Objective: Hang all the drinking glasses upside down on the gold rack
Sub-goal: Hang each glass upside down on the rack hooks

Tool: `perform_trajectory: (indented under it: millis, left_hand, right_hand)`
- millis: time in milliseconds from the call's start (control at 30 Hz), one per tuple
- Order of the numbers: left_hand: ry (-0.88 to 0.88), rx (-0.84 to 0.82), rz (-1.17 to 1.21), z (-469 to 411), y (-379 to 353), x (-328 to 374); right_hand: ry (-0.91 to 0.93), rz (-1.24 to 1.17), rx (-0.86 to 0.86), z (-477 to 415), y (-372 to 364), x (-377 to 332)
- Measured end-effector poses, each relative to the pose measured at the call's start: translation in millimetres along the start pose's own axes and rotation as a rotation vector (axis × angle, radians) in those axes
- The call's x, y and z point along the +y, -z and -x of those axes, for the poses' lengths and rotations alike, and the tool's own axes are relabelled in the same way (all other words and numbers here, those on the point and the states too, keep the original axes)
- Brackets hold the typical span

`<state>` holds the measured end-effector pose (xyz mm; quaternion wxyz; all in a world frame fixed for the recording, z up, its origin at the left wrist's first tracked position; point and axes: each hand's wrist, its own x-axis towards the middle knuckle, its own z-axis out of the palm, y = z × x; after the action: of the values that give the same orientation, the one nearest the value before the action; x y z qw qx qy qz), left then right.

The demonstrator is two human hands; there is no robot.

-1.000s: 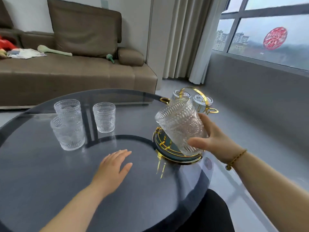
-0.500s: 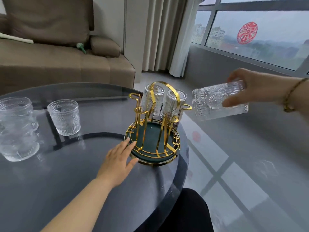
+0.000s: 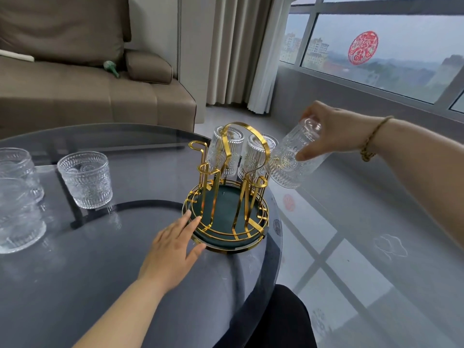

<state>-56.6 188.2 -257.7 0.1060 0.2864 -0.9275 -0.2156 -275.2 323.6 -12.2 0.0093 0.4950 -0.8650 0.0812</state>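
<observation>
Here, centre of the frame: a gold wire rack (image 3: 227, 194) with a round dark green base and an arched carrying handle stands near the right edge of a round smoked-glass table (image 3: 75, 277). Two clear embossed drinking glasses hang upside down on its far prongs, one at left (image 3: 224, 149) and one at right (image 3: 256, 156), partly hidden behind the handle.

Right of centre: the right hand (image 3: 334, 133) grips a third clear embossed glass (image 3: 292, 159) around its base end, thumb across the patterned side. This glass is tilted, mouth pointing down and left, its rim just beside a right-hand prong of the rack; whether rim and prong touch cannot be told.

Lower centre: the left hand (image 3: 173, 244) lies flat and open on the table, holding nothing, its fingertips touching the rim of the rack's base.

Left of the frame: three more embossed glasses stand upright on the table, one (image 3: 85, 179) nearer the centre and two at the left edge, the farther (image 3: 18, 169) behind the nearer (image 3: 18, 217).
</observation>
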Motion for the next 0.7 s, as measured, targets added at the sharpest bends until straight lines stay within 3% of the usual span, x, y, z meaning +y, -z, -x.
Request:
perform_trajectory:
  millis: [700]
  left_hand:
    - [0.013,-0.006,-0.008,-1,-2,0]
  right_hand:
    - [0.027,-0.064,-0.089,-20,-54,-10]
